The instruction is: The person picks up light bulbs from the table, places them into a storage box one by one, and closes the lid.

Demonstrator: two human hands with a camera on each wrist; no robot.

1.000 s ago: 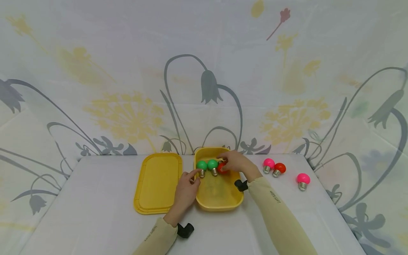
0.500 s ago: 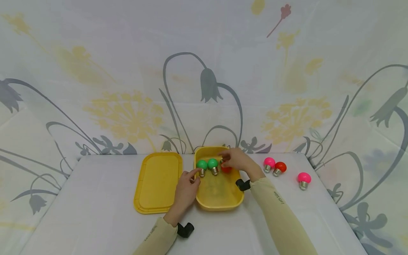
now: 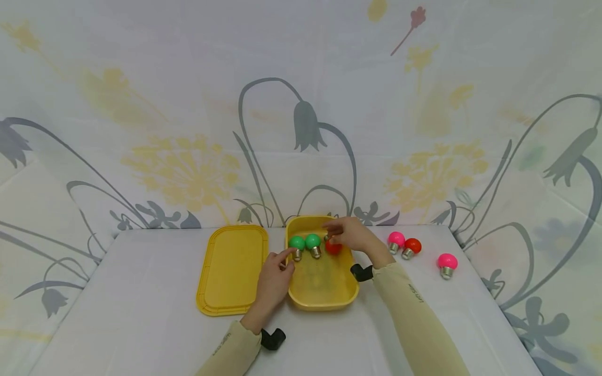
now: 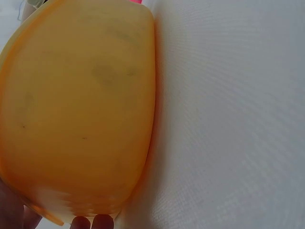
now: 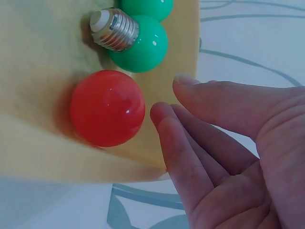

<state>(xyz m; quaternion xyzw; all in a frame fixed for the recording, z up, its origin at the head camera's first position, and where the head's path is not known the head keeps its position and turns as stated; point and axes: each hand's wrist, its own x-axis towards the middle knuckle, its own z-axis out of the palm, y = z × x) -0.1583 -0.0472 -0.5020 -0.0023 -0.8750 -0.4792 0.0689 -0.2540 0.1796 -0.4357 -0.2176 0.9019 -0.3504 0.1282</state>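
Garment: left sleeve (image 3: 230, 351) and right sleeve (image 3: 418, 318), pale beige, long, each printed with dark lettering (too small to read). Wrists: angular black left unit (image 3: 274, 339), matching right unit (image 3: 361, 272). Hands: ungloved.

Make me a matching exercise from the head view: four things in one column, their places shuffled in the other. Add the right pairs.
Things
1. yellow lid
2. green bulbs
3. pink bulbs
4. right hand

Places
A. over the right rim of the yellow box
B. on the table, right of the box
C. flat, left of the box
D. side by side inside the box

Pairs: 1-C, 2-D, 3-B, 4-A
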